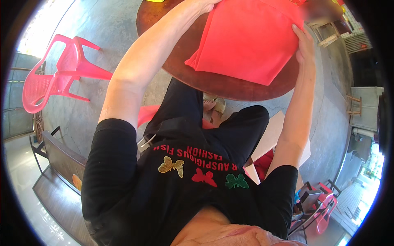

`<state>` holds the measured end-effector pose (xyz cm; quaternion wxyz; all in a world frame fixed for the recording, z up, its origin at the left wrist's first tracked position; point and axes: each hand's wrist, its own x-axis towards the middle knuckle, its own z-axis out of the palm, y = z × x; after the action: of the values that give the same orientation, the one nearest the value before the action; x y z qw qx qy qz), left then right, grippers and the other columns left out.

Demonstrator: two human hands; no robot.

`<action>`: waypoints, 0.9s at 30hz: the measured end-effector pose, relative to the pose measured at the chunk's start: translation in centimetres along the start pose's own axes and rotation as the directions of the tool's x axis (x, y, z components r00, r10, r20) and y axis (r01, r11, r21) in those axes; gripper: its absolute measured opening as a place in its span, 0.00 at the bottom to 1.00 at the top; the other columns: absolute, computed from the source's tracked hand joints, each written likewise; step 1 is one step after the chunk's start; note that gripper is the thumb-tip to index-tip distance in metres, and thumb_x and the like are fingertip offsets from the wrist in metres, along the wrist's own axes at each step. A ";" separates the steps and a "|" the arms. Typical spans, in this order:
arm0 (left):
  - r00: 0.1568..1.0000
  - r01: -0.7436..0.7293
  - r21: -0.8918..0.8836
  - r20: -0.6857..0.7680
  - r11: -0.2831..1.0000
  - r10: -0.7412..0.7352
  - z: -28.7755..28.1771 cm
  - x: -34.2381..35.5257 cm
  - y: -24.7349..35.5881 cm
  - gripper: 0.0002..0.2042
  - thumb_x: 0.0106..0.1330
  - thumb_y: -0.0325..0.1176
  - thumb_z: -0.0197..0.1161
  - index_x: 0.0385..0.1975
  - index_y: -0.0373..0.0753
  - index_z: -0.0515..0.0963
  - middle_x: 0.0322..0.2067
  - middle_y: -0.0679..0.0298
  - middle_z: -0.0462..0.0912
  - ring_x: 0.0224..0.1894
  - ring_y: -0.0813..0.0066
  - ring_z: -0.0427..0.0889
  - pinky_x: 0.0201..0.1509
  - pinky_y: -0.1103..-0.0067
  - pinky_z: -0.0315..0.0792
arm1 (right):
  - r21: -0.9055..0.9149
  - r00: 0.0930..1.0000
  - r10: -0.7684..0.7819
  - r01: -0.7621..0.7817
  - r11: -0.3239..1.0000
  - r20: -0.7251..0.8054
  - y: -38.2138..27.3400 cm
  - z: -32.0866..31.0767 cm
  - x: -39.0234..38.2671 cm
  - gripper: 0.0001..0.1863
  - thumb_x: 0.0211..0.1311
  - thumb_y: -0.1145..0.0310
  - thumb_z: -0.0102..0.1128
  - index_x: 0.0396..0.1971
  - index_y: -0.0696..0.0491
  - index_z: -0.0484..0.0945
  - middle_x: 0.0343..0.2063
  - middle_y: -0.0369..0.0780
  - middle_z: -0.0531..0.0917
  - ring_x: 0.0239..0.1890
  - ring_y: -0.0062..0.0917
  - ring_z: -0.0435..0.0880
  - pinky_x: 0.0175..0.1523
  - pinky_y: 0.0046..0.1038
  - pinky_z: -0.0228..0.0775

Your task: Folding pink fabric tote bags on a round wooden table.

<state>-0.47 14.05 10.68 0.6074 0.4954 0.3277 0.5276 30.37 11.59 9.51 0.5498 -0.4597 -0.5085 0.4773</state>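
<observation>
red cloth (251, 41) and left hand (207, 4) are cropped above.

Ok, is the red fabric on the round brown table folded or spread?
Folded, it seems: the red fabric shows stacked layers along its left edge.

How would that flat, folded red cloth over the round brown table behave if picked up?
The red cloth would probably sag and feel light for its breadth, since thin, layered folds show along its left edge. Being broad and flat, it seems unlikely to roll.
</observation>
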 end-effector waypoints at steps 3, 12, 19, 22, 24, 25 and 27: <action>0.983 0.082 0.183 -0.176 0.980 -0.049 -1.3 6.3 -2.3 0.13 0.65 0.27 0.60 0.49 0.34 0.75 0.43 0.57 0.83 0.42 0.66 0.83 0.47 0.68 0.78 | -0.026 0.999 0.032 -0.033 0.999 -0.039 3.9 -0.8 6.0 0.19 0.61 0.69 0.66 0.48 0.63 0.78 0.43 0.43 0.85 0.43 0.27 0.84 0.50 0.27 0.76; 0.884 0.428 0.731 -0.460 0.531 -0.078 -6.4 12.3 -14.9 0.22 0.63 0.43 0.66 0.52 0.37 0.76 0.48 0.53 0.83 0.50 0.59 0.83 0.54 0.66 0.77 | -0.637 0.978 0.002 -0.136 0.759 -0.207 16.7 0.4 12.3 0.23 0.52 0.56 0.70 0.40 0.60 0.82 0.38 0.47 0.86 0.42 0.35 0.85 0.48 0.36 0.74; 0.868 0.400 0.863 -0.465 0.309 0.175 -7.5 11.6 -17.4 0.17 0.61 0.41 0.66 0.46 0.42 0.76 0.50 0.53 0.78 0.53 0.55 0.79 0.54 0.63 0.73 | -0.851 0.926 -0.254 -0.117 0.513 -0.280 17.5 3.8 10.1 0.25 0.56 0.50 0.66 0.45 0.55 0.77 0.41 0.50 0.85 0.47 0.47 0.82 0.53 0.43 0.72; 0.863 0.368 0.905 -0.418 0.213 0.284 -4.5 11.3 -16.7 0.21 0.58 0.35 0.69 0.50 0.38 0.74 0.52 0.49 0.76 0.53 0.53 0.77 0.54 0.65 0.72 | -0.864 0.929 -0.254 -0.118 0.490 -0.271 17.6 0.6 10.6 0.28 0.55 0.50 0.67 0.50 0.53 0.75 0.44 0.49 0.84 0.50 0.47 0.81 0.54 0.43 0.72; 0.893 0.302 0.945 -0.327 0.125 0.309 -4.1 10.2 -15.2 0.27 0.55 0.36 0.71 0.55 0.40 0.70 0.54 0.51 0.73 0.56 0.53 0.74 0.57 0.64 0.70 | -0.774 0.936 -0.154 -0.162 0.612 -0.318 16.5 0.6 10.4 0.30 0.56 0.51 0.68 0.53 0.54 0.74 0.50 0.48 0.80 0.55 0.46 0.77 0.57 0.43 0.71; 0.917 0.237 0.971 -0.236 0.037 0.321 -3.9 9.5 -14.4 0.34 0.52 0.36 0.74 0.60 0.42 0.67 0.56 0.52 0.70 0.58 0.53 0.72 0.60 0.64 0.68 | -0.772 0.935 -0.162 -0.155 0.616 -0.316 16.2 0.7 9.7 0.30 0.56 0.51 0.68 0.53 0.54 0.74 0.50 0.48 0.80 0.55 0.46 0.77 0.57 0.43 0.71; 0.946 0.094 0.994 -0.073 -0.049 0.315 -2.5 5.8 -13.2 0.29 0.55 0.38 0.71 0.58 0.45 0.70 0.53 0.54 0.72 0.56 0.54 0.73 0.58 0.62 0.69 | -0.910 0.890 -0.453 0.147 0.387 -0.049 14.8 1.6 5.9 0.30 0.58 0.54 0.68 0.56 0.53 0.73 0.56 0.49 0.75 0.59 0.46 0.73 0.59 0.43 0.69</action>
<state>2.76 20.92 -1.78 -0.0365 0.7234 0.6463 0.2401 28.13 19.31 -4.39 0.3725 -0.6411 -0.6696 -0.0423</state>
